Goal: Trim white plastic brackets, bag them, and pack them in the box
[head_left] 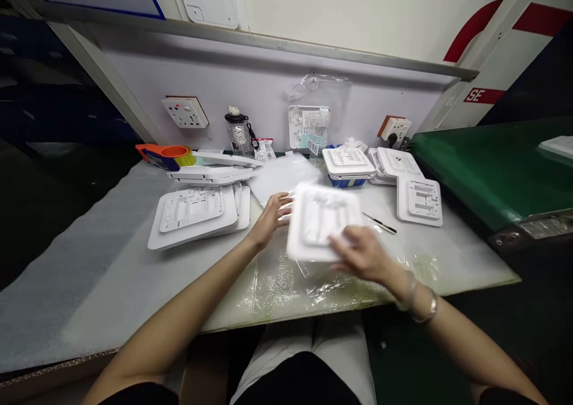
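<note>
White panel (320, 217): blurry, held over the plastic film (286, 280)
Left hand (271, 217): fingers gripped panel's left edge
Right hand (362, 253): clamped its near corner
Tweezers (379, 222): just right of panel

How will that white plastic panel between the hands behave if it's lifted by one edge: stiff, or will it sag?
The white panel looks moulded, with ribs, so it probably stays stiff. It seems thin and flat, so likely light. The left hand and right hand hold it at opposite edges. The clear film under it looks glossy, so a pushed panel may slide.
</note>
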`<move>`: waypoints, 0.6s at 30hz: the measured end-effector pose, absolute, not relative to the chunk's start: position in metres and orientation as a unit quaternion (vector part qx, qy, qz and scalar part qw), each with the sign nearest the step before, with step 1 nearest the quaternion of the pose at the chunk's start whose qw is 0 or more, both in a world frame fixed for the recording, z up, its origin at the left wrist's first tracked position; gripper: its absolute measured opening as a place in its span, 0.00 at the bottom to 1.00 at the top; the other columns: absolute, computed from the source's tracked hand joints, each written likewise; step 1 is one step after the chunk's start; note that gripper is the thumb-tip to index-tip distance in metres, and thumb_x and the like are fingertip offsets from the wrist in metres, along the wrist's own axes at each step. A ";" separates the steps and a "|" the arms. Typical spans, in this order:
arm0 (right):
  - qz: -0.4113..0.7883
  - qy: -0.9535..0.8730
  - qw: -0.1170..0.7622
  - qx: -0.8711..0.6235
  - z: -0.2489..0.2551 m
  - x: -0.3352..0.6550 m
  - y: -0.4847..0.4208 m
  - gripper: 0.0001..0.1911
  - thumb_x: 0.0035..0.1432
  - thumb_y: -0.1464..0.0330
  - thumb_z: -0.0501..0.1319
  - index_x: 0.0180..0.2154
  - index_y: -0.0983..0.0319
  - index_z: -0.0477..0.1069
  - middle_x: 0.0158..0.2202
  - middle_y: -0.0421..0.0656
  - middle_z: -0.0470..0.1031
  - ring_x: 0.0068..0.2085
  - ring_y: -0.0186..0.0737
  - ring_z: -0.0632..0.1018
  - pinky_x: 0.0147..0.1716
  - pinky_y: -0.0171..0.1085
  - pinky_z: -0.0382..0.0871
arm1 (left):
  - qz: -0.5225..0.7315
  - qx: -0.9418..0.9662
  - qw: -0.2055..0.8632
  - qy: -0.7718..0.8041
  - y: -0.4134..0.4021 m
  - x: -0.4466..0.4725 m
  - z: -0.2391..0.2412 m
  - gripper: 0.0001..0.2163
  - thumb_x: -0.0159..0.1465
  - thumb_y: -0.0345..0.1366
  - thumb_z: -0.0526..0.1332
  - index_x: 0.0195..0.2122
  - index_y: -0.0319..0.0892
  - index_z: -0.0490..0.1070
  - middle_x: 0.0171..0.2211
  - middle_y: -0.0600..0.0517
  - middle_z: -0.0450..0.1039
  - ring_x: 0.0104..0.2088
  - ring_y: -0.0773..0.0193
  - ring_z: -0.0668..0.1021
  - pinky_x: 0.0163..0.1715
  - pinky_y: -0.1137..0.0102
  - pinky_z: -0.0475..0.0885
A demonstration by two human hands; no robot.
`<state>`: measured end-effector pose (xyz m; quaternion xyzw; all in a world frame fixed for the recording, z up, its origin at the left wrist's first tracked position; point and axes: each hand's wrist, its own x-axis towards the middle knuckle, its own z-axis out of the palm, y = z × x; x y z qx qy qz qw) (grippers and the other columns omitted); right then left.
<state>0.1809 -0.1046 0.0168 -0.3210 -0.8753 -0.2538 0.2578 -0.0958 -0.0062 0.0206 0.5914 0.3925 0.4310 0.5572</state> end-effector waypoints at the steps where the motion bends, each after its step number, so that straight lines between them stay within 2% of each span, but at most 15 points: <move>1: -0.213 -0.916 0.209 -0.269 0.003 0.158 -0.111 0.27 0.66 0.58 0.57 0.62 0.60 0.59 0.43 0.50 0.67 0.40 0.45 0.69 0.37 0.43 0.69 | 0.421 0.564 0.585 0.403 0.002 -0.094 0.015 0.30 0.65 0.63 0.46 0.57 0.46 0.61 0.53 0.44 0.73 0.47 0.54 0.79 0.46 0.57 0.76; 2: -0.183 -0.937 0.174 -0.241 -0.007 0.141 -0.115 0.25 0.68 0.59 0.55 0.62 0.62 0.60 0.44 0.51 0.68 0.40 0.44 0.69 0.37 0.43 0.69 | 0.409 0.551 0.597 0.415 0.008 -0.095 0.009 0.31 0.63 0.64 0.50 0.56 0.44 0.62 0.47 0.44 0.76 0.40 0.56 0.80 0.40 0.59 0.77; 4: -0.089 -0.965 0.127 -0.212 -0.015 0.127 -0.115 0.25 0.68 0.57 0.55 0.61 0.63 0.61 0.48 0.53 0.68 0.41 0.43 0.70 0.40 0.43 0.70 | 0.386 0.547 0.603 0.434 0.014 -0.099 -0.001 0.30 0.55 0.59 0.65 0.49 0.40 0.68 0.36 0.47 0.78 0.31 0.59 0.79 0.32 0.64 0.75; 5: -0.046 -0.965 0.130 -0.224 -0.013 0.130 -0.110 0.26 0.68 0.55 0.55 0.60 0.62 0.62 0.50 0.53 0.69 0.43 0.43 0.70 0.42 0.43 0.70 | 0.379 0.545 0.605 0.440 0.015 -0.102 -0.005 0.28 0.50 0.54 0.71 0.44 0.39 0.71 0.31 0.49 0.77 0.28 0.61 0.77 0.30 0.67 0.73; 7: 0.014 -0.941 0.180 -0.287 0.002 0.155 -0.092 0.27 0.66 0.51 0.55 0.59 0.59 0.64 0.53 0.52 0.69 0.48 0.45 0.71 0.45 0.43 0.71 | 0.376 0.543 0.607 0.442 0.013 -0.106 -0.009 0.23 0.45 0.48 0.75 0.35 0.37 0.73 0.28 0.50 0.76 0.28 0.63 0.76 0.30 0.70 0.71; 8: -0.001 -0.895 0.216 -0.391 0.012 0.175 -0.079 0.24 0.67 0.53 0.55 0.60 0.55 0.63 0.55 0.50 0.69 0.51 0.46 0.71 0.48 0.45 0.70 | 0.381 0.540 0.609 0.439 0.012 -0.108 -0.009 0.21 0.46 0.47 0.75 0.32 0.38 0.73 0.29 0.50 0.76 0.29 0.64 0.76 0.31 0.71 0.71; 10: -0.040 -0.810 0.272 -0.518 0.029 0.225 -0.050 0.29 0.66 0.58 0.56 0.63 0.65 0.60 0.58 0.62 0.65 0.57 0.59 0.67 0.53 0.58 0.64 | 0.397 0.531 0.613 0.429 0.009 -0.109 -0.005 0.19 0.49 0.48 0.73 0.31 0.39 0.73 0.32 0.50 0.78 0.31 0.65 0.77 0.32 0.71 0.71; 12: -0.122 -0.602 0.299 -0.730 0.034 0.279 -0.020 0.37 0.58 0.59 0.66 0.62 0.73 0.61 0.59 0.69 0.62 0.59 0.67 0.64 0.53 0.61 0.59 | 0.410 0.522 0.619 0.420 0.007 -0.110 0.001 0.18 0.52 0.49 0.71 0.32 0.40 0.73 0.34 0.50 0.78 0.30 0.66 0.76 0.32 0.72 0.71; 13: -0.117 -0.486 0.293 -0.815 0.031 0.305 -0.008 0.47 0.49 0.59 0.72 0.62 0.77 0.60 0.59 0.74 0.60 0.60 0.73 0.62 0.51 0.64 0.58 | 0.415 0.518 0.621 0.418 0.006 -0.110 0.004 0.18 0.53 0.50 0.69 0.32 0.40 0.72 0.34 0.50 0.79 0.29 0.67 0.76 0.31 0.72 0.70; 15: -0.068 -0.328 0.286 -0.898 0.014 0.346 0.012 0.63 0.32 0.58 0.79 0.64 0.79 0.57 0.59 0.80 0.57 0.59 0.81 0.61 0.45 0.65 0.57 | 0.422 0.510 0.625 0.413 0.003 -0.112 0.009 0.19 0.56 0.53 0.66 0.31 0.40 0.72 0.33 0.49 0.79 0.27 0.68 0.75 0.30 0.72 0.69; 16: -0.057 -0.292 0.298 -0.907 0.003 0.360 0.018 0.65 0.29 0.57 0.79 0.65 0.79 0.57 0.59 0.81 0.58 0.59 0.82 0.62 0.44 0.65 0.56 | 0.424 0.507 0.627 0.412 0.002 -0.113 0.011 0.20 0.57 0.55 0.64 0.31 0.40 0.71 0.33 0.49 0.79 0.26 0.68 0.75 0.29 0.73 0.69; 18: -0.078 -0.272 0.322 -0.904 -0.019 0.375 0.027 0.63 0.27 0.54 0.79 0.62 0.77 0.62 0.55 0.80 0.63 0.57 0.83 0.64 0.44 0.65 0.52 | 0.429 0.499 0.634 0.406 0.001 -0.114 0.014 0.23 0.59 0.58 0.61 0.31 0.39 0.71 0.32 0.48 0.79 0.26 0.68 0.75 0.28 0.73 0.69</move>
